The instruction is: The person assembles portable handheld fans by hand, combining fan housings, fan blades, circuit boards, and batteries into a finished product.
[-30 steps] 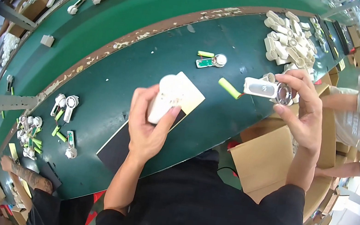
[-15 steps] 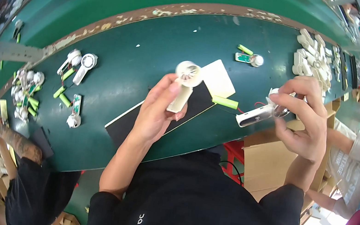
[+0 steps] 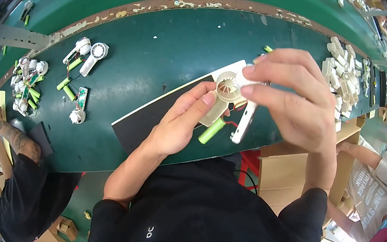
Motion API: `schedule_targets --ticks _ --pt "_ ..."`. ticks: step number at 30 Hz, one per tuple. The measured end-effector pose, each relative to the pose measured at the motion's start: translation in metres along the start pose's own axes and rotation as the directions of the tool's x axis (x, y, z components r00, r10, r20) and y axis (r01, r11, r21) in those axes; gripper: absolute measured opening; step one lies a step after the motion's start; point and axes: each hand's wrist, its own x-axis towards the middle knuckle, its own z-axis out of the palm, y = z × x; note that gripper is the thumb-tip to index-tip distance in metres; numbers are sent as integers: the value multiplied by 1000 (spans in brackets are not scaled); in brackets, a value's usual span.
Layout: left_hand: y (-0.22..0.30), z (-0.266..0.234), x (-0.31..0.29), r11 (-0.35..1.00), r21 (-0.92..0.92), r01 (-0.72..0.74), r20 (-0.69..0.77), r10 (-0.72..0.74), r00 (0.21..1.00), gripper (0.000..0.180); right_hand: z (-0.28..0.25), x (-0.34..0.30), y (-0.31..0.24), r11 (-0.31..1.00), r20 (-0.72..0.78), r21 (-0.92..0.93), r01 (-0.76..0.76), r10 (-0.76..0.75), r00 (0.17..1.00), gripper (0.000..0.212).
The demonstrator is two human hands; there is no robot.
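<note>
My left hand (image 3: 172,130) grips a cream handheld-fan housing half (image 3: 214,112), thumb along its side, its round vented end facing up. Close against that rim, my right hand (image 3: 294,98) pinches the round head of a white fan assembly (image 3: 244,123), whose slim handle part points down. From the assembly a green battery cell (image 3: 211,131) dangles on thin wires, beside the housing's lower end. Fingers cover part of the fan head, so I cannot tell whether it touches the housing. Beneath my hands lies a black mat with a pale edge (image 3: 139,130).
Several fan units with green cells (image 3: 29,84) cluster at the left, near a white fan (image 3: 95,58) and a circuit-board unit (image 3: 79,106). Cream housings (image 3: 344,68) pile up at the right. A cardboard box (image 3: 291,168) stands by my right arm. Co-workers are on both sides.
My right hand has brought the fan assembly leftward and up to the housing, turning its handle downward. The left hand has shifted slightly right with the housing. The battery cell now hangs nearer the housing.
</note>
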Motion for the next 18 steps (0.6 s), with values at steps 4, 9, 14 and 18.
schedule_targets --ticks 4,9,14,18 --pt "2 2 -4 999 27 28 4 -28 1000 40 1 -1 8 999 -26 -40 2 -3 1000 40" --pt "-7 -5 -2 998 22 66 42 -67 997 46 6 1 13 1000 -52 -17 19 -20 998 40" --pt "-6 -3 -2 996 -51 77 29 -75 997 40 4 4 11 998 -69 27 49 -47 997 39" --pt "-1 4 -2 997 -60 52 -40 -55 998 40 5 5 10 998 -51 37 47 -45 998 39"
